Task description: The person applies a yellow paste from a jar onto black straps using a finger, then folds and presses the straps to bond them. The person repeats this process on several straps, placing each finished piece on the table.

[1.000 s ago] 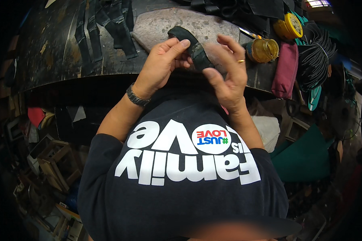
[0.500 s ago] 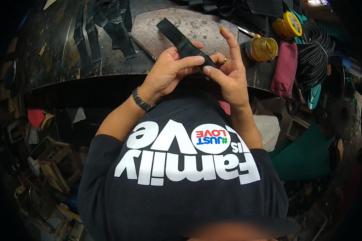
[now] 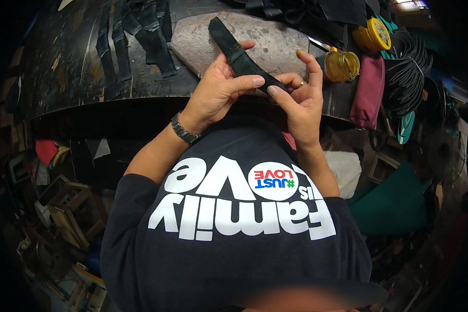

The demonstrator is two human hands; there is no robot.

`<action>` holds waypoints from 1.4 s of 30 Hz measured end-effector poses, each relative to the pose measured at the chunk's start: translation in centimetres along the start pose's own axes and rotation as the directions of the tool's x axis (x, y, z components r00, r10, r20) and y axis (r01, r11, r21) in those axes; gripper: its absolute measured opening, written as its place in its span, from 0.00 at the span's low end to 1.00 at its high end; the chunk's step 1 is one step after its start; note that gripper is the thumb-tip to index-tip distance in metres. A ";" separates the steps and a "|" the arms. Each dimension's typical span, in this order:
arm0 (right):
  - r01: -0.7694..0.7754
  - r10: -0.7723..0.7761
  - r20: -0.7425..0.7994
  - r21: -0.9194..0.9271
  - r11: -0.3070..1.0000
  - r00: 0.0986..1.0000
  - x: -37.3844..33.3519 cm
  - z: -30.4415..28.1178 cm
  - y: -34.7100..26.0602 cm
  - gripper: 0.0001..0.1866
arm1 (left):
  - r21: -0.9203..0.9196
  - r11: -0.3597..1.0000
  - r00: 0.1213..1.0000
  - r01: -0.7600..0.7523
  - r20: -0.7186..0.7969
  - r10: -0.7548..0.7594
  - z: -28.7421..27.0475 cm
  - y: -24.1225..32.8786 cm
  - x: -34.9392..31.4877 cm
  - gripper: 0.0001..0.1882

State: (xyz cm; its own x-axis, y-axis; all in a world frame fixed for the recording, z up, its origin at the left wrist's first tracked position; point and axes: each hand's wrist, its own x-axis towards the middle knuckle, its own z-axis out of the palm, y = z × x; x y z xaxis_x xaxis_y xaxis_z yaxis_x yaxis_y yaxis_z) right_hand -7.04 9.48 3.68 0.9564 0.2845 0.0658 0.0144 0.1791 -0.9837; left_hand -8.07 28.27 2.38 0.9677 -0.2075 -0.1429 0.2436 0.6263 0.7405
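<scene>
A dark green-black strap (image 3: 237, 54) runs slantwise between my two hands over the front edge of the worktable. My left hand (image 3: 221, 86), with a watch at the wrist, pinches the strap near its middle, thumb on top. The strap's far end sticks out free beyond those fingers, and a folded or overlapped place shows on it. My right hand (image 3: 299, 93) grips the near end between thumb and fingers, its index finger raised off the strap. Below the strap lies a pale stone-like slab (image 3: 281, 44).
Several similar dark straps (image 3: 119, 44) lie on the black worktable (image 3: 67, 57) at left. To the right stand a glass jar of yellowish stuff (image 3: 341, 66), a yellow tub (image 3: 372, 35), a maroon pouch (image 3: 368, 91) and a bundle of black cords (image 3: 408, 78). A cutter (image 3: 322, 44) lies by the jar.
My right hand has shifted slightly right and its raised index finger has lowered somewhat. The strap now bends more, its free end a little farther away and to the right.
</scene>
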 end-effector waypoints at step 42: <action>0.540 -0.436 0.318 -0.493 0.682 0.842 1.9 0.4 -0.7 0.25 | 0.325 0.934 0.983 -0.149 -0.053 0.175 -1.6 3.9 -2.4 0.28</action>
State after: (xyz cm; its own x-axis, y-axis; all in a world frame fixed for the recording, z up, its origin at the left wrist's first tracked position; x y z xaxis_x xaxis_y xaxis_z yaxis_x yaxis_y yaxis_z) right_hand -5.34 10.26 4.53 0.7062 0.4607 0.5376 0.6699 -0.1889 -0.7181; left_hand -9.32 32.38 4.54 0.9975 -0.0542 -0.0456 0.0625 0.3715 0.9263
